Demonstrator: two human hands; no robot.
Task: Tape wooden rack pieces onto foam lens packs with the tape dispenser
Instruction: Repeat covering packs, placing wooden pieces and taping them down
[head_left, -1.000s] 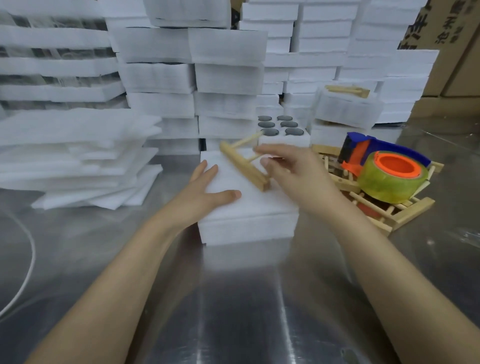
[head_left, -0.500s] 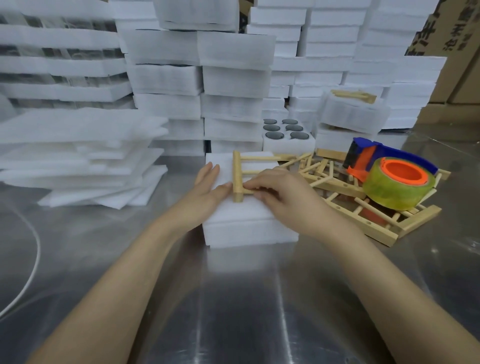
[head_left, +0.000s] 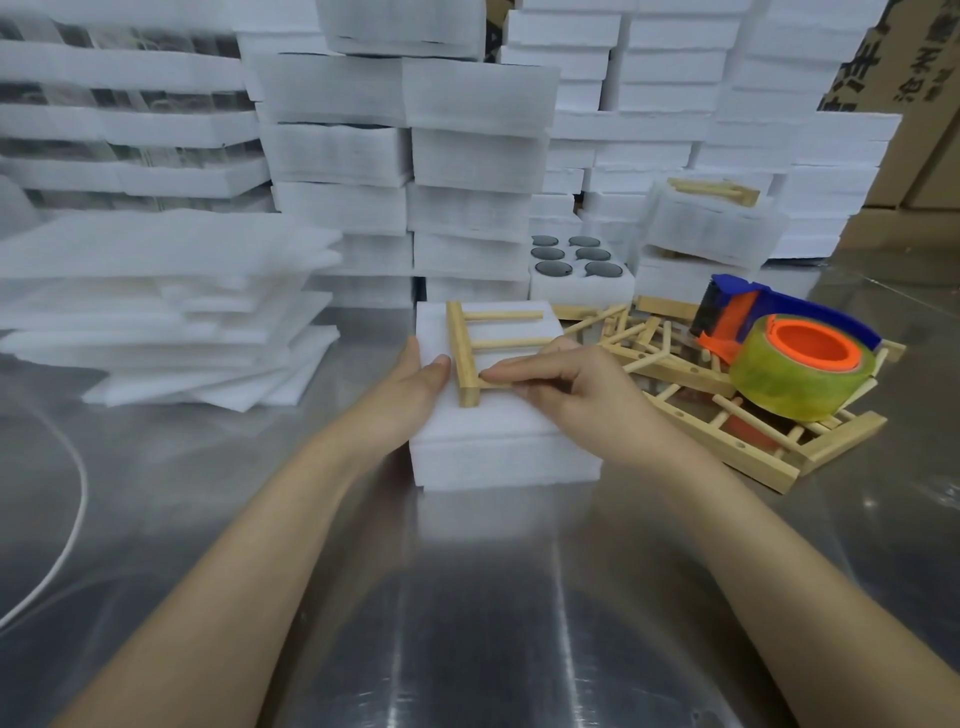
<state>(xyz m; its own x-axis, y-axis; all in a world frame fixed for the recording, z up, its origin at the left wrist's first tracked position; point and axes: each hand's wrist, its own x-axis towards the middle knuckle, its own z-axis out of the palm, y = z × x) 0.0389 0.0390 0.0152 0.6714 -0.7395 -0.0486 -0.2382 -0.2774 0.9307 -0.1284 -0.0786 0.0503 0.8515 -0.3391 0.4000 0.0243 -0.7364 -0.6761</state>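
i'm on the placing step: the wooden rack piece (head_left: 465, 353), a pale rail with three rungs, lies flat on the white foam lens pack (head_left: 498, 447) at 12 o'clock on the table (head_left: 467, 597). right grip (head_left: 566, 384) pinches its near rung. left grip (head_left: 410, 384) rests straight-fingered on the pack's 9 o'clock side, holding nothing. next, i judge, one grip must fetch the tape dispenser (head_left: 789, 358) at 2 o'clock.

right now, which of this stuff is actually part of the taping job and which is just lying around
Job in hand:
- wooden rack piece, pinched by the right hand
- foam pack under it, steadied by the left hand
- tape dispenser
- spare rack pieces

Just lying about:
- loose foam sheets
- white cable
- cardboard boxes
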